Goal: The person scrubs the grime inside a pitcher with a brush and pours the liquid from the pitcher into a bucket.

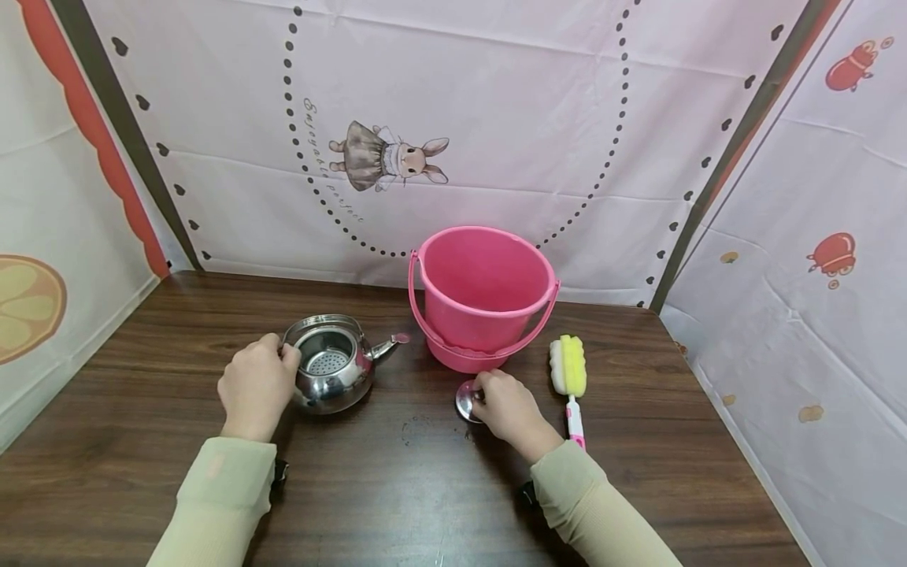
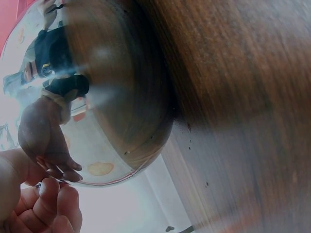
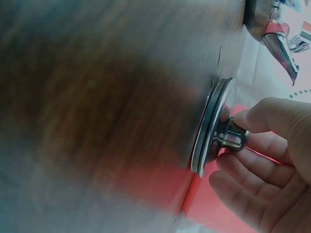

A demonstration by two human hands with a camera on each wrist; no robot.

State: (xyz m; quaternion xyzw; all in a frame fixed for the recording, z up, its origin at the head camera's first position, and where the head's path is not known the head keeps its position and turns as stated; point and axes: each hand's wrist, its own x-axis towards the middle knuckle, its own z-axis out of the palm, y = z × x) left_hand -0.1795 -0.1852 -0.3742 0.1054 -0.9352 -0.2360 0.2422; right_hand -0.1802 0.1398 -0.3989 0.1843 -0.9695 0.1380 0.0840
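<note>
A shiny steel kettle (image 1: 333, 390) stands on the left part of the table, its top uncovered and a perforated strainer (image 1: 328, 362) showing inside. Its spout (image 1: 386, 345) points right, toward the bucket. My left hand (image 1: 258, 386) pinches the kettle at its left side, near the rim; the fingers (image 2: 68, 201) are curled together there, hiding the exact part gripped. In front of the bucket, my right hand (image 1: 510, 409) holds a small round steel lid (image 1: 464, 402) by its knob (image 3: 233, 137), between thumb and fingers. The lid's edge is right at the tabletop.
A pink bucket (image 1: 468, 335) with its handle hanging down stands at the back middle. Right of it lies a yellow and white sponge brush (image 1: 577, 366) with a white and pink handle. Printed cloth (image 1: 496, 118) hangs around the dark wooden table (image 1: 397, 504).
</note>
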